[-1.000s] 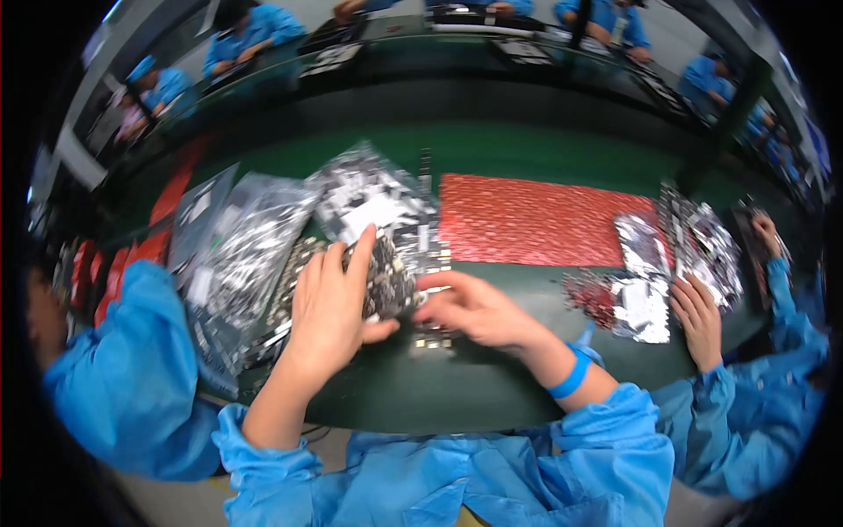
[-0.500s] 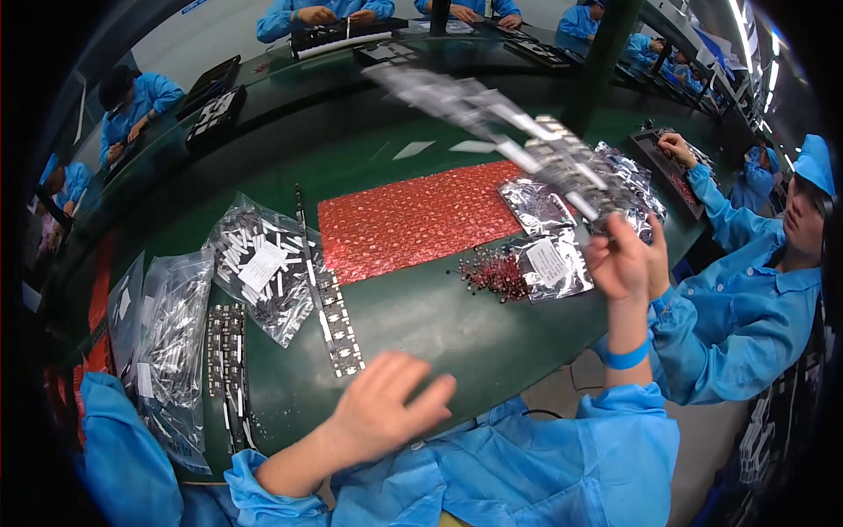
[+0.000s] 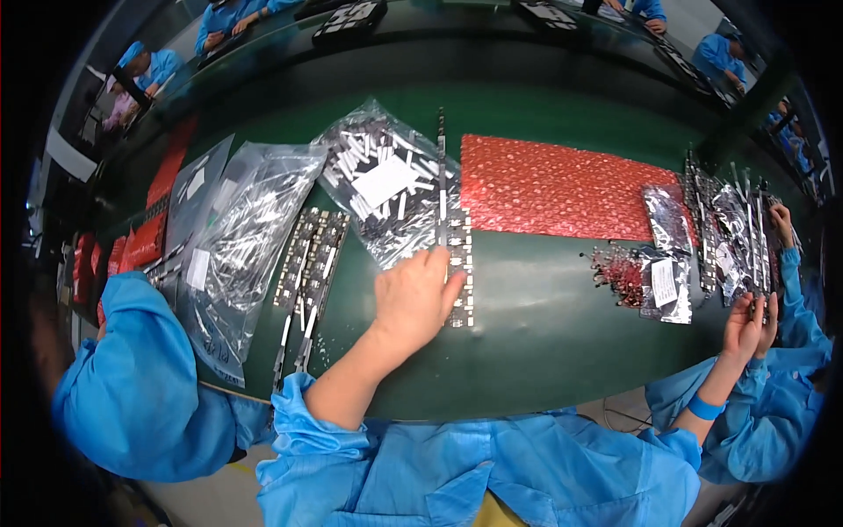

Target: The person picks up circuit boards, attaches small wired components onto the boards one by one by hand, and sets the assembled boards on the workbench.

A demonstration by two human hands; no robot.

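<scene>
The left hand point(image 3: 413, 294) is half curled over the middle of the green surface point(image 3: 527, 351), its fingers bent at the near end of a thin strip point(image 3: 442, 167) and its thumb over a narrow board point(image 3: 462, 307); whether it pinches either cannot be told. The strip points away from the wearer, and the board lies just right of it, reaching nearer the wearer. The right hand point(image 3: 743, 327), below a blue wristband point(image 3: 705, 407), is stretched far to the right, fingers raised at the near ends of long strips point(image 3: 757, 233); its grip on them cannot be made out. A co-worker's hand point(image 3: 769, 330) is right beside it, and another hand point(image 3: 780, 218) is farther up, near the strips. Under the upper strip lies part of a bag of black and white pieces point(image 3: 384, 182). To the left are a cluster of dark boards point(image 3: 307, 259) and a large clear bag point(image 3: 255, 237). Red bubble wrap point(image 3: 566, 187) spreads flat to the right of the strip, its right end by a silver pouch point(image 3: 665, 218). Nearer the wearer, a labelled pouch point(image 3: 665, 285) lies beside a loose pile of red and black bits point(image 3: 617, 274).
</scene>
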